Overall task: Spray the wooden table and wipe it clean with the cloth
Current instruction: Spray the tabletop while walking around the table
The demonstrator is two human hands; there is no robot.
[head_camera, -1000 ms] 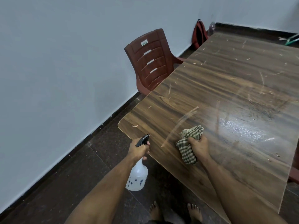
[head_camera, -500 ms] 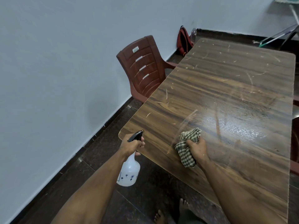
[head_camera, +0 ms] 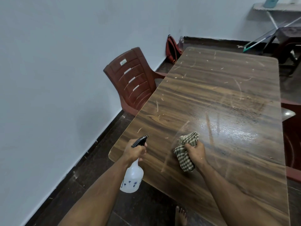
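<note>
The long wooden table (head_camera: 211,88) runs away from me, scattered with pale wood shavings and scratch-like marks. A wet shiny patch (head_camera: 231,132) lies near its middle right. My left hand (head_camera: 134,151) grips the neck of a white spray bottle (head_camera: 132,178) with a black trigger head, held over the table's near left corner. My right hand (head_camera: 195,152) presses a bunched green-and-cream checked cloth (head_camera: 185,152) onto the tabletop, just left of the wet patch.
A brown plastic chair (head_camera: 133,82) stands against the table's left side by the white wall. A red backpack (head_camera: 171,48) leans in the far corner. Another chair (head_camera: 291,144) shows at the right edge. My bare foot (head_camera: 180,215) is on the dark floor.
The view has tilted up and shows more of the far table end. Both hands keep their grips; the cloth has stayed in nearly the same spot on the tabletop.
</note>
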